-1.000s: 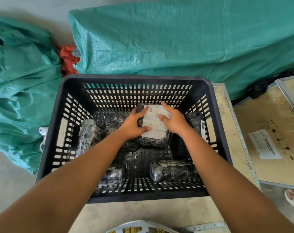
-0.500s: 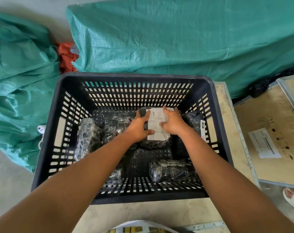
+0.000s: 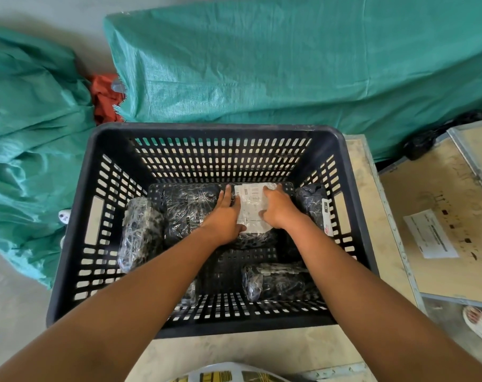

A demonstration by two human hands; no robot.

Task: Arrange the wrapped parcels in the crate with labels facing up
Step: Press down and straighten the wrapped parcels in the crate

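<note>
Both grips on one parcel. My left hand (image 3: 225,219) lies flat along its left edge, fingers extended toward the far wall, thumb hooked on the near left corner of the label. My right hand (image 3: 279,209) presses its right side, fingers curled over the far right corner. Neither grip is closed around it; both are pressed on it from the sides and top.

The black plastic-wrapped parcel with the white printed label (image 3: 251,208) sits at the far centre of the black slotted plastic crate (image 3: 71,221), label up, barcode at the far end. Long axis runs near-to-far, far end almost at the crate's back wall.

Other black wrapped parcels in the crate:
- large one (image 3: 189,208) just left of the held parcel, touching my left hand
- long one (image 3: 140,232) leaning on the left wall, long axis near-to-far
- one (image 3: 314,205) against the right wall, label facing sideways
- one (image 3: 278,281) near right, long axis left-to-right, no label visible
- one (image 3: 190,295) near centre, mostly hidden by my left forearm

Crate stands on a pale wooden tabletop (image 3: 361,172). Green woven tarpaulin (image 3: 289,64) lies behind it.
</note>
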